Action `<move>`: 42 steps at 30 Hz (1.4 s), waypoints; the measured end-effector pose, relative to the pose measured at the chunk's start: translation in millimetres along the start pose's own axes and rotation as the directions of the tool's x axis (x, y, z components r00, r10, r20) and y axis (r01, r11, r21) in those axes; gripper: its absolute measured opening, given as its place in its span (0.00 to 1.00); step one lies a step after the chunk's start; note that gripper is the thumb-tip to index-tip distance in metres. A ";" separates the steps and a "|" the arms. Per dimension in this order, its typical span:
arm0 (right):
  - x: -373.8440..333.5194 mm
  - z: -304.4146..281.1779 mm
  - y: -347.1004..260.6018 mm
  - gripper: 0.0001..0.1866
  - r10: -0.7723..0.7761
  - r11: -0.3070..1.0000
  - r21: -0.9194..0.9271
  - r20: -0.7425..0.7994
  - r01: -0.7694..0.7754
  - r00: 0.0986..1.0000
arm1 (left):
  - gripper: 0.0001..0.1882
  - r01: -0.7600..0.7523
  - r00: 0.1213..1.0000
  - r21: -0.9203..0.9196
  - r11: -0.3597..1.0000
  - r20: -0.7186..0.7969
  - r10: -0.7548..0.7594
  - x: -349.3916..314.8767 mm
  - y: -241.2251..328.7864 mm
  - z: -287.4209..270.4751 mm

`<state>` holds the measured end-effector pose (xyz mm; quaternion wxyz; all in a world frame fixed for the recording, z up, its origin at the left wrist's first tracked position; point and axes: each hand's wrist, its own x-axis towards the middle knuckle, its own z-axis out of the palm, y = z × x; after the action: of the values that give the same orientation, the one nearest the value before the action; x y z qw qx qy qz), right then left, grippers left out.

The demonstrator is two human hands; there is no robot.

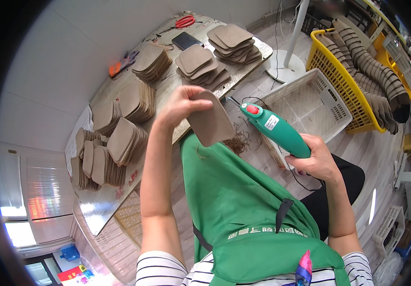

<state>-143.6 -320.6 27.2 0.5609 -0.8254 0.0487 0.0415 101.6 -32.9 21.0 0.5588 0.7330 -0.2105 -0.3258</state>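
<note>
My left hand (179, 106) grips a taupe rounded-rectangular pad (211, 123) by its upper edge, thumb on its face, holding it tilted above my lap. In my right hand (317, 162) is a green handheld power tool (281, 131) with a red button and a cord. Its thin metal tip points at the pad's upper right edge, with a small gap between them. Brown trimmings (238, 143) lie just beyond the pad. A green apron (234, 186) covers my lap.
Several stacks of similar pads (150, 62) cover the table (95, 212) on my left, with a dark phone (186, 40) and red-handled scissors (185, 22). To the right stand a white crate (332, 101) and a yellow basket (316, 55) full of nested brown pieces. A white pole (296, 35) rises behind.
</note>
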 end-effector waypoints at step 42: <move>-8.2 24.9 36.0 0.15 -0.039 0.999 -0.033 0.027 0.040 0.999 | 0.42 0.858 0.459 0.441 0.264 -0.888 -0.005 -17.9 -11.4 -120.7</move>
<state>-156.7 -310.3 -14.1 0.5482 -0.8349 0.0243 0.0421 174.5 64.8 34.0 -0.0158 0.9883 0.1513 0.0122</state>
